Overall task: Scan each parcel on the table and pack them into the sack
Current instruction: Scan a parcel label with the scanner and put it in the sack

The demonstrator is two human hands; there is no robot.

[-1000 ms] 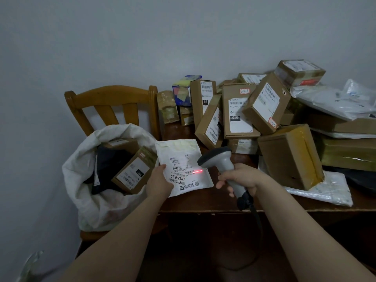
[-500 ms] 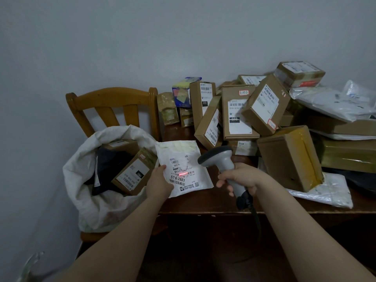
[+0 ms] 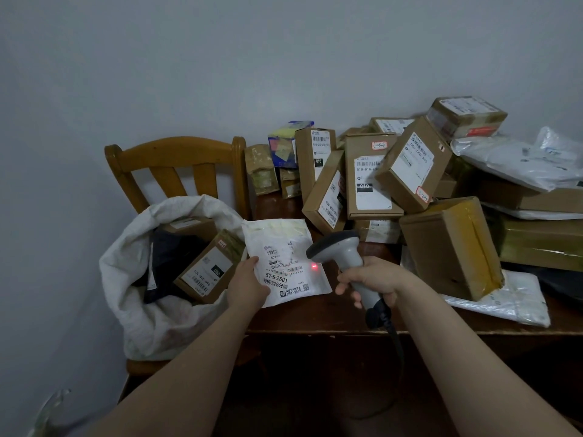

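Head view, dark wooden table (image 3: 315,320) heaped with parcels (image 3: 372,184), grey wall (image 3: 220,74)

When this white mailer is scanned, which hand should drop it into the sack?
Left. The left hand grips the white mailer and sits right beside the open sack; the right hand is busy holding the scanner.

Boxes (image 3: 372,181) at 1 o'clock: matt brown cardboard; the 3 o'clock box (image 3: 441,247) bears glossy tape (image 3: 484,247). Mailer (image 3: 284,244): crinkled white plastic. Scanner (image 3: 345,252): smooth matt grey plastic. Sack (image 3: 157,320): coarse white woven cloth. Chair (image 3: 176,149): glossy varnished wood. Table (image 3: 315,320): dark wood
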